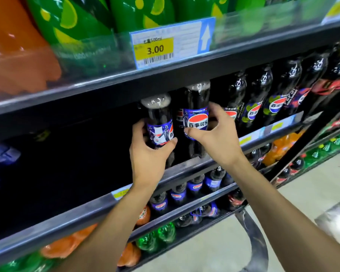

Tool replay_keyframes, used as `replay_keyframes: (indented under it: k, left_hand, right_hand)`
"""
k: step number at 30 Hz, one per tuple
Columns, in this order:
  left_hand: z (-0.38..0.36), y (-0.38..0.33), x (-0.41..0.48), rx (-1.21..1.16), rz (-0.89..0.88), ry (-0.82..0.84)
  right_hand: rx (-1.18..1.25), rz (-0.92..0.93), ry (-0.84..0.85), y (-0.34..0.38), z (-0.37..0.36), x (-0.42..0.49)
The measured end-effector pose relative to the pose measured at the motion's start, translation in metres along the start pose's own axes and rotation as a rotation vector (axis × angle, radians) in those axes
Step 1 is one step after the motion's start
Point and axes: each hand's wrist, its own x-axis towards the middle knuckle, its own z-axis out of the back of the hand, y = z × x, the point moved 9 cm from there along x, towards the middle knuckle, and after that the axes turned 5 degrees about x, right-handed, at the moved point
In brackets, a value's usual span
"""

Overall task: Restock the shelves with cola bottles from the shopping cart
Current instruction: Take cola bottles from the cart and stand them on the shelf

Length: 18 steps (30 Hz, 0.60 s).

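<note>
Each hand's grip holds a cola bottle [159, 122] (dark, foamy) on the shelf [185, 169].

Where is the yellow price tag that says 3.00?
The yellow price tag is near the top middle of the head view, on the front edge of the upper shelf, under the green bottles and above both hands' cola bottles.

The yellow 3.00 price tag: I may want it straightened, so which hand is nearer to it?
Right. The right hand, holding a cola bottle, sits almost directly below the price tag; the left hand, gripping another bottle, is lower still.
</note>
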Motion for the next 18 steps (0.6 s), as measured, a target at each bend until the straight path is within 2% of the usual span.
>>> replay_keyframes:
  k: [9, 15, 18]
  left_hand:
    - [-0.013, 0.010, -0.003, 0.092, 0.030, 0.021]
    - [-0.005, 0.007, -0.006, 0.331, -0.012, -0.016]
    - [-0.006, 0.007, -0.004, 0.388, -0.039, -0.007]
  right_hand:
    - [0.041, -0.006, 0.015, -0.022, -0.010, 0.005]
    - [0.014, -0.028, 0.028, -0.034, -0.006, -0.006]
    - [-0.086, -0.015, 0.042, -0.029, -0.003, -0.007]
